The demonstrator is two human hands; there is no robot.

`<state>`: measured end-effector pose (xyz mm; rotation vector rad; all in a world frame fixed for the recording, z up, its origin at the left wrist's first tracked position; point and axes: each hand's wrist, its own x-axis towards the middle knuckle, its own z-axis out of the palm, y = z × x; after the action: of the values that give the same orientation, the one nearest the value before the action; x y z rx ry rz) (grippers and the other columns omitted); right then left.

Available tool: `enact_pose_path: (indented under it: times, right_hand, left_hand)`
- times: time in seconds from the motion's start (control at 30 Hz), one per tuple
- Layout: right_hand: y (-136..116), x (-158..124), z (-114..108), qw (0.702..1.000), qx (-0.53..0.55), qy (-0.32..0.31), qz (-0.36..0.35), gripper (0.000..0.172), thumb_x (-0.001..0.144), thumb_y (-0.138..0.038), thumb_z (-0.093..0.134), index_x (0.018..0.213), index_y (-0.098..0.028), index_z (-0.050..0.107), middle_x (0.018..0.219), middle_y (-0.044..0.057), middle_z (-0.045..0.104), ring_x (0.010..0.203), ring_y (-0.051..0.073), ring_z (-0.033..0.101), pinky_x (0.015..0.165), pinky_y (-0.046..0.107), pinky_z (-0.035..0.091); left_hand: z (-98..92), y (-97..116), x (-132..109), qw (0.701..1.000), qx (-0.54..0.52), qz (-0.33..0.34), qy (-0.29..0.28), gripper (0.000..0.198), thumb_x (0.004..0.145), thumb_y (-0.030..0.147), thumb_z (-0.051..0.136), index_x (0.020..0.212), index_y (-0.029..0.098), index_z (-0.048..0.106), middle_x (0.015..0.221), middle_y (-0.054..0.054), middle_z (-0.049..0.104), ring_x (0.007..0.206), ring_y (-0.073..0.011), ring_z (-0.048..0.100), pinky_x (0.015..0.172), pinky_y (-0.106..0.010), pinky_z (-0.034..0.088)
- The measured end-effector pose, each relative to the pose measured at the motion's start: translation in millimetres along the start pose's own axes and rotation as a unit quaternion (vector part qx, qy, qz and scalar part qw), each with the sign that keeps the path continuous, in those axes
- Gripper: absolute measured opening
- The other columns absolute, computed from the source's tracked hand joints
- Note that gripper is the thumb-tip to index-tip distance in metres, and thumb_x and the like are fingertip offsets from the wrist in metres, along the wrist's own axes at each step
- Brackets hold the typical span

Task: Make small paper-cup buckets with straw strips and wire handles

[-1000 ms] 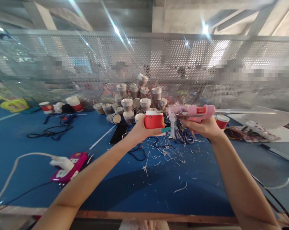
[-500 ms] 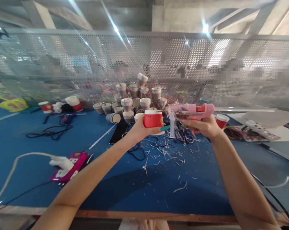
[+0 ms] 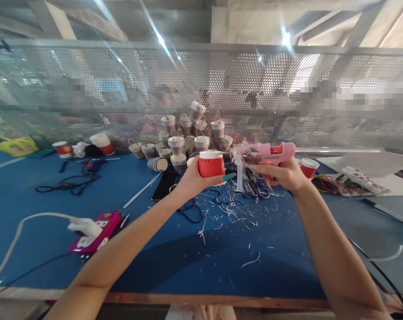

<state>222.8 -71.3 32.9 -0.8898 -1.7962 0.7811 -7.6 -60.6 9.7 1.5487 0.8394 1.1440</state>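
My left hand (image 3: 196, 178) is wrapped round a red paper cup (image 3: 211, 167) with a white rim, held above the table. The thumb, with a long green nail, lies along the cup's near side. In my right hand (image 3: 286, 174) is a pink hot glue gun (image 3: 266, 152), its nozzle pointing left at the cup's top edge. Whether the nozzle touches the rim I cannot tell. Clear stringy glue hangs about the gun's front, and a small red light shows on its body. Behind the cup stands a stack of small grey-white buckets (image 3: 176, 144) with thin handles.
A blue table (image 3: 148, 262) carries glue strings and paper scraps. Scissors (image 3: 255, 189) and a black phone (image 3: 164, 186) lie past my hands. To the left sits a magenta power strip (image 3: 98, 233) with a white plug. Another red cup (image 3: 308, 168) stands right, before a perforated metal screen (image 3: 121, 98).
The glue gun has shifted slightly left, bringing its nozzle over the red cup's rim. The cup has moved a little left and up in my left hand.
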Motion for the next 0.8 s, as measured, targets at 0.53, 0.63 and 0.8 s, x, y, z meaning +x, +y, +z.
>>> enact_pose_path:
  times: [0.53,0.63,0.8]
  right_hand:
    - [3,2,0,0.999,-0.029,0.004,0.022,0.027,0.073,-0.038,0.069,0.089,-0.016,0.069,0.047,-0.004,0.050,0.032,0.007,0.039,0.028,0.022,0.029]
    - [3,2,1,0.999,-0.033,-0.003,0.017,0.026,0.073,-0.039,0.068,0.087,-0.017,0.068,0.048,-0.004,0.050,0.033,0.007,0.039,0.029,0.023,0.029]
    - [-3,3,4,0.992,-0.124,0.033,0.012,0.020,0.073,-0.037,0.067,0.072,-0.018,0.061,0.050,-0.003,0.049,0.040,0.009,0.043,0.039,0.026,0.035]
  left_hand:
    - [-8.9,-16,7,0.995,0.088,0.023,0.035,0.061,0.058,0.032,0.079,0.109,0.018,0.049,0.102,-0.009,0.061,0.087,-0.0204,0.059,0.072,-0.035,0.051]
    - [-9.1,-16,7,0.993,0.105,0.032,0.046,0.061,0.057,0.032,0.079,0.109,0.018,0.049,0.102,-0.008,0.060,0.086,-0.0200,0.058,0.072,-0.036,0.051]
    - [-9.9,-19,9,0.990,0.116,0.054,0.058,0.063,0.055,0.028,0.080,0.109,0.019,0.050,0.101,-0.008,0.059,0.088,-0.0218,0.058,0.077,-0.040,0.050]
